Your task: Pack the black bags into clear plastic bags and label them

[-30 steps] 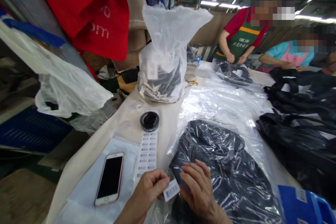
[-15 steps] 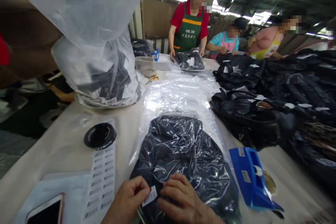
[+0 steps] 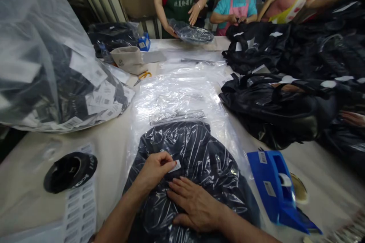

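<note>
A black bag in clear plastic wrapping (image 3: 219,163) lies flat in front of me. My left hand (image 3: 159,165) pinches a small white barcode sticker (image 3: 175,166) between thumb and finger, at the surface of the wrapping. Just below it, my right hand (image 3: 196,203) rests flat on the plastic with its fingers stretched out. Under the bag's top edge are clear plastic bags (image 3: 182,91), spread along the table. To the left lies a sheet of barcode stickers (image 3: 81,209), partly covered by a black roll (image 3: 71,171).
A blue tape dispenser (image 3: 270,186) stands at right, below piled black bags (image 3: 273,110). A big clear sack of tags (image 3: 82,95) fills the left. Yellow-handled scissors (image 3: 144,77) and a beige fabric pouch (image 3: 129,60) lie farther back. Across the table, a co-worker (image 3: 182,0) handles a wrapped bag.
My left hand has moved up the wrapped bag with the sticker. My right hand now lies flat on the plastic. The co-worker opposite has lifted and tilted a wrapped bag. The view has shifted.
</note>
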`<state>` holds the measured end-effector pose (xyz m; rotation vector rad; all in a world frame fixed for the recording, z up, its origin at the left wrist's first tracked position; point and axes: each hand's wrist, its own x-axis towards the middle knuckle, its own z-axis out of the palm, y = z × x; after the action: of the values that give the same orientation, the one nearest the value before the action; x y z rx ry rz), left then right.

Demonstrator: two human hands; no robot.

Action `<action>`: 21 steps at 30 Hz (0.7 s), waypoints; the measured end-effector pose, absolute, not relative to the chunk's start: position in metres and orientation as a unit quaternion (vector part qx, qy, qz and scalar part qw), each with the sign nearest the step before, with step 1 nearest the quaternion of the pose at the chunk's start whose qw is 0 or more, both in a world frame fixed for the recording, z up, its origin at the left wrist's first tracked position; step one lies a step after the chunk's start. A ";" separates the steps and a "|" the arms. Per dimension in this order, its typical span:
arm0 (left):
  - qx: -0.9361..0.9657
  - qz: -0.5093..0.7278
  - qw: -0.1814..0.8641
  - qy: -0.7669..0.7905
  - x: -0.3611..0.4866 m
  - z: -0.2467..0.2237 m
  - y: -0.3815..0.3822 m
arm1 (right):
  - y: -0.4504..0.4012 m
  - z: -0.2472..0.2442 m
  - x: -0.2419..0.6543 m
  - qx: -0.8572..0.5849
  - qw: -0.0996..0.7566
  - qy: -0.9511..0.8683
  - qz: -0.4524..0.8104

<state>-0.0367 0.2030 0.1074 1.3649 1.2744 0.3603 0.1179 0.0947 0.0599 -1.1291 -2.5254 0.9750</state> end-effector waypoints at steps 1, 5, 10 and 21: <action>0.590 0.140 0.584 0.539 -0.030 0.100 0.206 | 0.093 0.059 0.119 -0.368 0.110 -0.856 0.347; 0.584 0.097 0.604 0.533 -0.015 0.073 0.210 | 0.091 0.058 0.121 -0.311 0.133 -0.865 0.371; 0.582 0.094 0.601 0.539 -0.010 0.056 0.212 | 0.090 0.048 0.119 -0.312 0.153 -0.869 0.354; 0.685 0.091 0.502 0.521 0.005 0.047 0.224 | 0.087 0.034 0.116 -0.319 0.181 -0.868 0.334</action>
<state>0.0055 0.2239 0.0467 1.6545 1.2592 0.2188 0.1164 0.0872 0.0343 -0.9018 -2.4519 0.9446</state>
